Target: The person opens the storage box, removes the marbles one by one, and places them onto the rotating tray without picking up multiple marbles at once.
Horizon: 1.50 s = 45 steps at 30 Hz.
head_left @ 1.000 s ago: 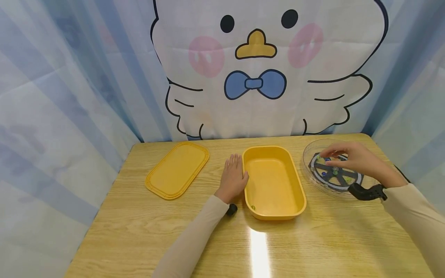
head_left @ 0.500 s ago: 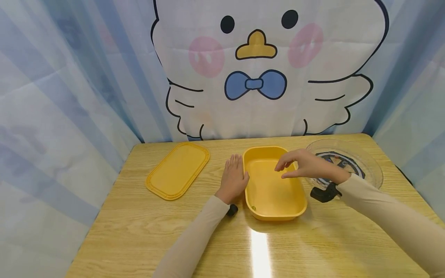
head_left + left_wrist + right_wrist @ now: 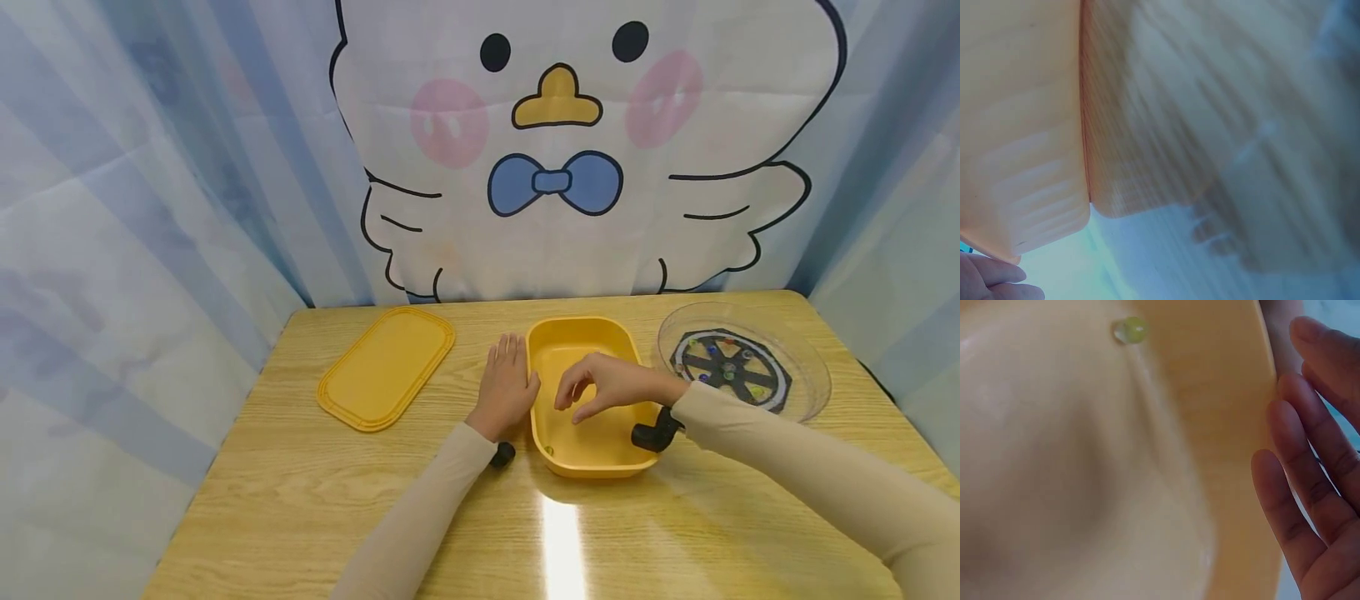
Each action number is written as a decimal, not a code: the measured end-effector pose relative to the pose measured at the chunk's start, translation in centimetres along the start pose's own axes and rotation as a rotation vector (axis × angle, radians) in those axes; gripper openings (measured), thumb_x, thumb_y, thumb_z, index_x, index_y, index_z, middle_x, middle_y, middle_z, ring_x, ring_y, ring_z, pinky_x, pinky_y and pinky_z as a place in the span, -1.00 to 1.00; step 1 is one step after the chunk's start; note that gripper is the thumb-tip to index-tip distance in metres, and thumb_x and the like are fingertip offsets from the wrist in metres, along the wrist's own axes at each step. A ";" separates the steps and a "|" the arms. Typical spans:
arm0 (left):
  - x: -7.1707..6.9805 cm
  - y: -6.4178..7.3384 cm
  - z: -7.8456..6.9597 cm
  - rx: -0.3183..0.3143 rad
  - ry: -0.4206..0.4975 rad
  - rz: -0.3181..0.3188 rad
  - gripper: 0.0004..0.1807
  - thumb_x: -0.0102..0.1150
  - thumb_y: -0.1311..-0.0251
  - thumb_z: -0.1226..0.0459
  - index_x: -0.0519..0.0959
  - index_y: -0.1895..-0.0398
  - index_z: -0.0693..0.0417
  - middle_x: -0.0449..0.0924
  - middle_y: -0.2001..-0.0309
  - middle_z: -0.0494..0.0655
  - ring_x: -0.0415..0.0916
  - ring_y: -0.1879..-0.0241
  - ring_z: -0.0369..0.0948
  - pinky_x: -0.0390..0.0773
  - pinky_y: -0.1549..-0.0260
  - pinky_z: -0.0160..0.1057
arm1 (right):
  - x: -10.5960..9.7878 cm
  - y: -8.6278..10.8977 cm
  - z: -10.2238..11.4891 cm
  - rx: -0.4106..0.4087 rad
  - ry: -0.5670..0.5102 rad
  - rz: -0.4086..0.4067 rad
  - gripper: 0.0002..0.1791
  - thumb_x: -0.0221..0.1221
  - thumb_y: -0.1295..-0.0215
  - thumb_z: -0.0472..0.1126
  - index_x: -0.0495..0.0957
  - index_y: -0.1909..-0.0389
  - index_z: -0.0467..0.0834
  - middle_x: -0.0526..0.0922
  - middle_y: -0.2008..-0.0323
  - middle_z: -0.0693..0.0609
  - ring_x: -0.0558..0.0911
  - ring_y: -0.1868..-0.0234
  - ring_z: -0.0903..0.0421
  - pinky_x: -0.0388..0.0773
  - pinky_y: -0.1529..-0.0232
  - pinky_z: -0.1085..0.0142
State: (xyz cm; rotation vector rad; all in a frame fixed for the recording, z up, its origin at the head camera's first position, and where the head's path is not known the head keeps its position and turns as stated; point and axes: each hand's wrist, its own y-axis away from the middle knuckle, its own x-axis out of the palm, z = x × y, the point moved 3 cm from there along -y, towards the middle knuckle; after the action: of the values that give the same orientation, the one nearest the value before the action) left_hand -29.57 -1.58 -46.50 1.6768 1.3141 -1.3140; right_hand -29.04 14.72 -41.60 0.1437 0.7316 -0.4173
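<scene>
My left hand (image 3: 504, 387) lies flat with straight fingers along the left side of the yellow plastic box (image 3: 652, 417). Its fingertips also show at the lower left of the left wrist view, beside the box wall. Over the inside of the box hovers my right hand (image 3: 611, 385), fingers bent and thumb apart. Nothing shows between those fingers (image 3: 1297, 494) in the right wrist view. One yellow-green glass marble (image 3: 1135, 329) sits on the box floor by the near left corner.
A round clear dish (image 3: 813, 387) with a black-and-white wheel pattern stands at right, several coloured marbles in it. A flat yellow lid (image 3: 386, 367) lies at left on the wooden table (image 3: 300, 500). A patterned curtain (image 3: 555, 250) hangs behind.
My right hand has moved left and nearer, from over the clear dish to over the box. My left hand stays at the box's side; the marble in the box has not moved.
</scene>
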 end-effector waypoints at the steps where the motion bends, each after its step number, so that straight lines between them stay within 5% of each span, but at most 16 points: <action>1: 0.0 0.0 0.0 0.000 -0.003 0.000 -0.33 -0.23 -0.40 0.11 -0.01 -0.45 0.27 -0.02 -0.46 0.19 -0.15 -0.49 0.01 -0.12 -0.46 -0.03 | 0.3 -0.2 -0.2 0.003 -0.010 0.017 -0.78 0.30 -0.10 -0.31 0.66 0.22 -0.29 0.71 0.24 -0.15 0.66 0.20 0.14 0.63 0.09 0.23; 8: 0.2 0.0 0.1 0.005 -0.009 -0.005 -0.34 -0.24 -0.40 0.11 -0.01 -0.45 0.28 -0.01 -0.46 0.20 -0.15 -0.49 0.01 -0.12 -0.46 -0.04 | 2.2 -1.4 -1.1 0.002 -0.048 0.124 -0.80 0.31 -0.08 -0.31 0.68 0.24 -0.27 0.73 0.26 -0.14 0.68 0.23 0.10 0.64 0.14 0.22; 20: 0.2 0.0 0.1 -0.003 0.019 0.005 -0.34 -0.25 -0.40 0.13 -0.04 -0.46 0.25 -0.04 -0.47 0.18 -0.18 -0.50 -0.01 -0.14 -0.47 -0.04 | 4.0 -2.3 -1.9 0.036 -0.059 0.175 -0.82 0.35 -0.04 -0.27 0.71 0.29 -0.23 0.75 0.31 -0.07 0.69 0.25 0.20 0.61 0.13 0.40; 45: 0.4 -0.2 0.3 -0.006 0.022 0.024 -0.34 -0.28 -0.41 0.12 -0.07 -0.47 0.22 -0.07 -0.48 0.16 -0.23 -0.51 -0.03 -0.16 -0.47 -0.05 | 5.6 -3.0 -2.2 -0.052 0.114 0.257 -0.97 0.34 -0.02 -0.31 0.72 0.47 -0.18 0.71 0.38 0.08 0.53 0.33 0.39 0.52 0.21 0.51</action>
State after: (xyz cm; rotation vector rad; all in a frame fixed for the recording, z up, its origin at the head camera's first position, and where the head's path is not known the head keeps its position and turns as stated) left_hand -29.83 -1.63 -46.98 1.7027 1.3059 -1.2799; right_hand -27.96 10.77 -46.97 0.2109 0.8241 -0.1459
